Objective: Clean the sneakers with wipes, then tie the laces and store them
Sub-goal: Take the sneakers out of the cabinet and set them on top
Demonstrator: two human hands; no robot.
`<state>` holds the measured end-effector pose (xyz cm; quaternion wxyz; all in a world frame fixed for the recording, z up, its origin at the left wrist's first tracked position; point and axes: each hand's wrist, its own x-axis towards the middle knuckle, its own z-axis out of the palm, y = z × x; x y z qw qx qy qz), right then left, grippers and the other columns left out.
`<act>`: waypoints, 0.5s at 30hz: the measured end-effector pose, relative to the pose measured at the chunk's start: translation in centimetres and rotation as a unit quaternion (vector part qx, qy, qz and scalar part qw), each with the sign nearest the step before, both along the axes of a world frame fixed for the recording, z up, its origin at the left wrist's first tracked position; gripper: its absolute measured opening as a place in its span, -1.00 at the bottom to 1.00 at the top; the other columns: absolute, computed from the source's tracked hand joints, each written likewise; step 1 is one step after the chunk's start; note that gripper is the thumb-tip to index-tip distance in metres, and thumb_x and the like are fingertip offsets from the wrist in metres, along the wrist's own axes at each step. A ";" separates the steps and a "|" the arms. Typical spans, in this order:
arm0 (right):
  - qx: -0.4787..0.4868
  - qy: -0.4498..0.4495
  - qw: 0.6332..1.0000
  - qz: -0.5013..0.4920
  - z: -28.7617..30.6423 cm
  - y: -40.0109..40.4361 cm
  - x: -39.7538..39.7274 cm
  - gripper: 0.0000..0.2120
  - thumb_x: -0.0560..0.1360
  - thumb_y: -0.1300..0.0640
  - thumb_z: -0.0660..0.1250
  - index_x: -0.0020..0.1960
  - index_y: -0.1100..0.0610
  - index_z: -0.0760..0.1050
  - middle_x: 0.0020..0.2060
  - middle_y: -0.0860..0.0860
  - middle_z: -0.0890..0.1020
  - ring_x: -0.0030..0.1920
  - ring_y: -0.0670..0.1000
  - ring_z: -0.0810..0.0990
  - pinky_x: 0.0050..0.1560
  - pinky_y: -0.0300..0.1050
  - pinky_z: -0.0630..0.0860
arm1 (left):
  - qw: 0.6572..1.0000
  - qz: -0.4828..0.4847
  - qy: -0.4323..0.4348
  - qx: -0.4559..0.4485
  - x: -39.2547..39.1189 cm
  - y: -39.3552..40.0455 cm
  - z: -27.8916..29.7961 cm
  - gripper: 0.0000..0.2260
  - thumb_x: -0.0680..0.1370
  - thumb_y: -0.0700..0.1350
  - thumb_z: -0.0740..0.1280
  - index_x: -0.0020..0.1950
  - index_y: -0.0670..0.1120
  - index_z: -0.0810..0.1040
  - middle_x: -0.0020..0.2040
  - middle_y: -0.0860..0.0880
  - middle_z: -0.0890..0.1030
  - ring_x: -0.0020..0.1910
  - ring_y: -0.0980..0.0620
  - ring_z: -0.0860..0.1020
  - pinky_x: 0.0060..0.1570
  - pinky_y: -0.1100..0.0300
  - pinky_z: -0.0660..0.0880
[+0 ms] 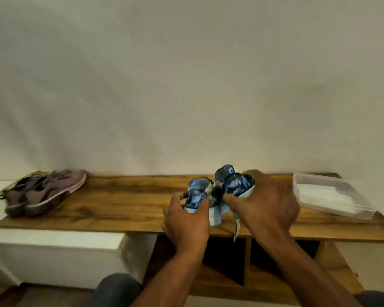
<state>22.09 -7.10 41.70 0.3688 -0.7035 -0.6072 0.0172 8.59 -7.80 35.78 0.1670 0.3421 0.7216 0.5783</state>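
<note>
Blue sneakers (211, 193) sit near the shelf's (124, 204) front edge (laces dangling). Left hand (187, 220) grips one, right hand (267, 202) the other, fingers clamped.

Both arms reach forward, left hand (186, 220) and right hand (268, 202) curled closed, apparently gripping, knuckles up.

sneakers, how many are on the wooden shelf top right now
4: two blue sneakers at the middle, the left hand and right hand each gripping one, and two maroon sneakers side by side at the left end. The cubbies below are partly hidden.
</note>
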 end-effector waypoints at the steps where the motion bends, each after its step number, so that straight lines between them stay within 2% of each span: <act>1: -0.007 0.003 1.000 -0.005 -0.6 1.2 0.4 -0.42 0.19 -0.36 0.49 0.14 -0.14 0.61 -0.10 -0.10 0.69 -0.06 0.08 0.67 -0.24 -0.15 0.39 | 1.000 -0.012 0.006 -0.010 0.5 1.0 -0.5 -0.53 0.21 0.38 0.39 0.04 0.24 0.51 0.02 0.07 0.62 0.03 -0.08 0.60 0.02 -0.13 0.60; 5: -0.030 0.016 0.999 -0.024 -4.0 5.4 2.0 -0.43 0.22 -0.36 0.51 0.15 -0.15 0.60 -0.07 -0.12 0.68 -0.05 0.05 0.65 -0.23 -0.14 0.36 | 0.997 -0.044 0.038 -0.054 1.9 5.2 -3.5 -0.52 0.40 0.19 0.53 0.26 0.13 0.53 0.15 0.01 0.54 0.16 -0.10 0.52 0.10 -0.10 0.55; 7: -0.033 0.019 0.999 -0.033 -6.0 7.3 2.7 -0.38 0.23 -0.36 0.53 0.22 -0.16 0.56 -0.04 -0.13 0.68 -0.04 0.02 0.65 -0.23 -0.15 0.37 | 0.995 -0.054 0.055 -0.058 2.3 7.3 -5.2 -0.44 0.43 0.22 0.52 0.35 0.08 0.49 0.19 0.01 0.52 0.19 -0.08 0.51 0.10 -0.08 0.56; 11: -0.046 0.064 0.996 -0.046 -9.7 10.5 3.9 -0.27 0.18 -0.33 0.58 0.29 -0.16 0.49 0.07 -0.11 0.68 0.00 0.02 0.66 -0.24 -0.17 0.35 | 0.995 -0.059 0.071 -0.048 2.8 10.4 -7.8 -0.43 0.41 0.30 0.48 0.30 0.09 0.44 0.15 0.06 0.51 0.14 -0.04 0.54 0.06 -0.08 0.56; 15: -0.054 0.131 0.988 -0.059 -12.9 12.8 5.0 -0.12 0.14 -0.25 0.64 0.36 -0.14 0.35 0.14 -0.07 0.66 0.08 0.07 0.65 -0.15 -0.12 0.40 | 0.989 -0.049 0.101 -0.094 3.0 12.4 -10.0 -0.38 0.43 0.33 0.42 0.38 0.10 0.37 0.25 0.06 0.50 0.22 -0.05 0.52 0.29 -0.16 0.36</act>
